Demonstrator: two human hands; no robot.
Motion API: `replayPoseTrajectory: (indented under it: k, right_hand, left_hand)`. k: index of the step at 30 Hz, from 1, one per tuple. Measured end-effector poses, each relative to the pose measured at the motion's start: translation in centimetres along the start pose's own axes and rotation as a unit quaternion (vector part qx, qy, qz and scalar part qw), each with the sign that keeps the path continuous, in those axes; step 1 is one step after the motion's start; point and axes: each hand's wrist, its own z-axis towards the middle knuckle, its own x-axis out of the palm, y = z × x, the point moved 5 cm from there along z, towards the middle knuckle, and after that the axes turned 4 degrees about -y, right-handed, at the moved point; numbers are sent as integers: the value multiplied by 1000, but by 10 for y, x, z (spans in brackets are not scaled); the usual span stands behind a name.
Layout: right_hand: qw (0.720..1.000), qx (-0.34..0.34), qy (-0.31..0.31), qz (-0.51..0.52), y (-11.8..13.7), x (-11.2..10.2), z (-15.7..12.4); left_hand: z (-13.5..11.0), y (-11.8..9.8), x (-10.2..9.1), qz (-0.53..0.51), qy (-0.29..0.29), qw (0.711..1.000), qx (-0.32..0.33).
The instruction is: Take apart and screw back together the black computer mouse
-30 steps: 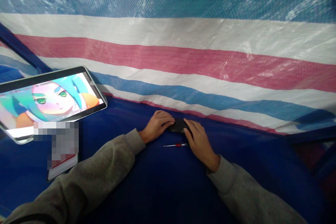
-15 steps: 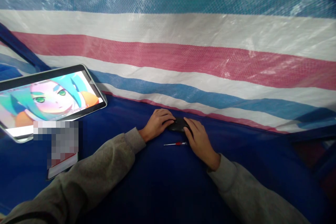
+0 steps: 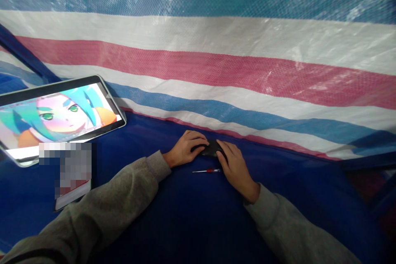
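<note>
A black object shaped like a computer mouse (image 3: 212, 149) lies on the blue surface between my hands. My left hand (image 3: 187, 147) has its fingertips and thumb closed at the left end of the mouse. Around the right end, my right hand (image 3: 236, 165) curls its fingers, hiding that part. Just below the mouse lies a small screwdriver (image 3: 206, 170) with a red and clear handle and a thin metal shaft pointing left. The handle's end is close to my right thumb, and neither hand grips it.
A tablet (image 3: 102, 86) showing a cartoon face stands tilted at the left. In front of it, beside my left sleeve, lies a phone-like object (image 3: 72, 200), mostly blurred out. Striped plastic sheeting (image 3: 198, 66) rises behind the blue surface (image 3: 185, 214).
My left fingers have shifted slightly right and down along the left end of the mouse. My right hand keeps its place, and the screwdriver has not visibly moved.
</note>
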Motion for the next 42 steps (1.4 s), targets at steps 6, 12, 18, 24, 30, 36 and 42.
replayPoseTrajectory:
  k: [6,12,18,24,30,36,42]
  right_hand:
    - [1000,0,4,1,2,0,0]
    - [1000,2,0,0,3,-2,1]
    - [1000,2,0,3,0,0,0]
    - [1000,1,-2,9,1,-1,0]
    - [1000,-1,2,-1,2,-2,1]
    - [1000,4,9,0,1,0,1]
    - [999,20,10,34,0,-3,-2]
  left_hand:
    - [0,-2,1,17,0,1000,11]
    - [0,-1,3,22,-13,1000,16]
    - [-1,-4,1,22,-24,999,30]
    - [0,-5,1,18,12,1000,17]
    - [0,-7,4,18,48,998,35]
    - [0,-9,4,24,44,998,47]
    - [1,-6,0,3,22,1000,10]
